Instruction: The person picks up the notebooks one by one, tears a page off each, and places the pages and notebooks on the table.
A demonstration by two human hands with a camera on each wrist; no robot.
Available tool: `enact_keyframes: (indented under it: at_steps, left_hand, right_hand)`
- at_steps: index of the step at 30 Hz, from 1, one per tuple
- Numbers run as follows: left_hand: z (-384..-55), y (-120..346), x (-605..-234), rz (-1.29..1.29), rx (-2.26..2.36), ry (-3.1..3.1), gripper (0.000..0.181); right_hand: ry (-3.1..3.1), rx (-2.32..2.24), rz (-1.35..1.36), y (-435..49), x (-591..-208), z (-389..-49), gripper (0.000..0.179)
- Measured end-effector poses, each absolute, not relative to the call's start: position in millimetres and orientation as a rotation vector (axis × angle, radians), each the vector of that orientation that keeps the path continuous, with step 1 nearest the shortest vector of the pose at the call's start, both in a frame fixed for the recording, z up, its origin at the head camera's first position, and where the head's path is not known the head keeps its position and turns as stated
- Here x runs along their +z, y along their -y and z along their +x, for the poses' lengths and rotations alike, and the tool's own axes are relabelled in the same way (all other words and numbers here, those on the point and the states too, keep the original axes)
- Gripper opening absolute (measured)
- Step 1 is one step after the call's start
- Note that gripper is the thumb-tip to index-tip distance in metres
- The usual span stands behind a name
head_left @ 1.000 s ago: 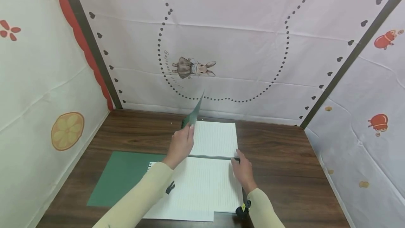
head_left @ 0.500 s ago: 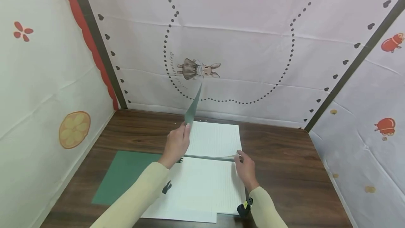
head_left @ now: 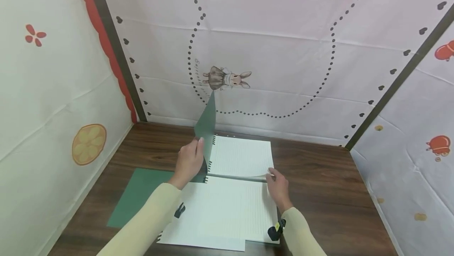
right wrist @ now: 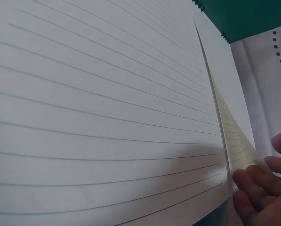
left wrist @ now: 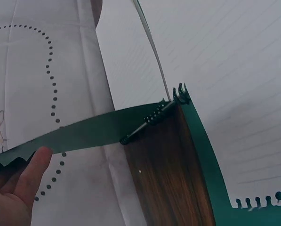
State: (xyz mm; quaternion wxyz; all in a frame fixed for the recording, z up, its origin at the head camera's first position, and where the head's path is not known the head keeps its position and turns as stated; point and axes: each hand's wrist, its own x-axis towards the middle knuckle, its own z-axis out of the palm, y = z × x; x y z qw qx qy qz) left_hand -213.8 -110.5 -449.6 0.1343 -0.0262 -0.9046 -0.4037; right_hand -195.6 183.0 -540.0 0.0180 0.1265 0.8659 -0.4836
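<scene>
My left hand (head_left: 189, 163) grips the green cover (head_left: 207, 122) of the far spiral notebook and holds it raised at its left side. Lined pages (head_left: 242, 155) of that notebook lie face up. At their near right corner my right hand (head_left: 278, 189) holds a page edge; the right wrist view shows this lifted page corner (right wrist: 241, 146) curling up at the fingers. Closer to me lies a second notebook (head_left: 260, 208), opened to lined paper, its green cover (head_left: 142, 193) spread out left. A white sheet with ragged binding holes (head_left: 213, 216) overlaps its left part.
Both notebooks rest on a dark wooden table (head_left: 319, 185). Printed cloth walls (head_left: 283, 51) enclose it at the back and both sides. Green spiral rings (left wrist: 154, 115) show at the far notebook's binding.
The raised green cover has swung leftward with my left hand, uncovering the far notebook's spiral edge. At my right hand, the page corner has lifted. The head view has shifted slightly.
</scene>
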Motion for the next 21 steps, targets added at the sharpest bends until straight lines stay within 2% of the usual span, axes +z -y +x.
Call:
enact_keyframes:
  at_steps: [21]
  left_hand:
    - [-211, 165, -466, 0.055, -1.148, 2.507, 0.042]
  right_hand:
    - [-2.689, -1.483, 0.402, -185, -543, -202, 0.04]
